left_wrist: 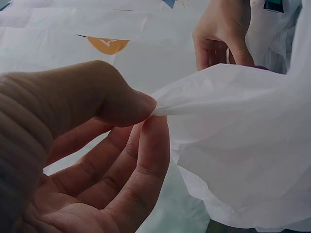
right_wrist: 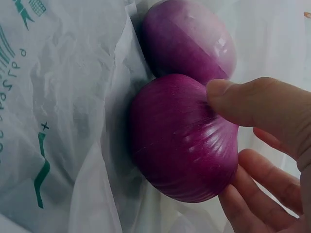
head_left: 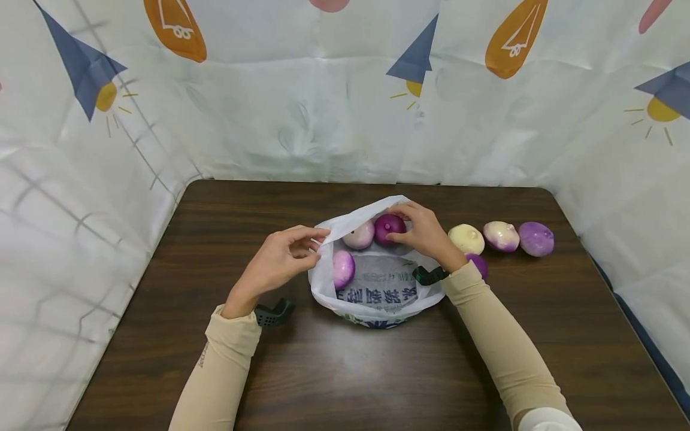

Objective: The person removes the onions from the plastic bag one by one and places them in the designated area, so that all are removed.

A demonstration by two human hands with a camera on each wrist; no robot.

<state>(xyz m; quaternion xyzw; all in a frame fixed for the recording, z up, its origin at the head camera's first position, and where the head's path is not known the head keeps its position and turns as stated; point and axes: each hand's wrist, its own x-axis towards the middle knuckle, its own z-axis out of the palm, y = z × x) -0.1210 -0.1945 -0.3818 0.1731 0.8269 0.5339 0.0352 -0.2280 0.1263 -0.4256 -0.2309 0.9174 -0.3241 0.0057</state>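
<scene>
A white plastic bag (head_left: 372, 209) stands on the table with its mouth spread wide. My left hand (head_left: 277, 257) pinches the left edge of its rim between thumb and fingertips, stretching the film in the left wrist view. Inside the bag, my right hand (head_left: 423, 230) holds a dark purple onion (right_wrist: 177, 141) with the thumb on its near side and fingers round the far side. Touching it is a paler pinkish onion (head_left: 360, 235). A light purple onion (head_left: 343, 269) lies against the bag's left wall. Dark printing shows through the bag's bottom.
Right of the bag lie a pale yellow onion (head_left: 466, 239), a white-and-purple onion (head_left: 501, 236) and a purple onion (head_left: 536, 239). Another purple onion (head_left: 478, 263) is partly hidden behind my right wrist. The brown wooden table (head_left: 345, 383) meets patterned white curtains (head_left: 345, 120) at its back.
</scene>
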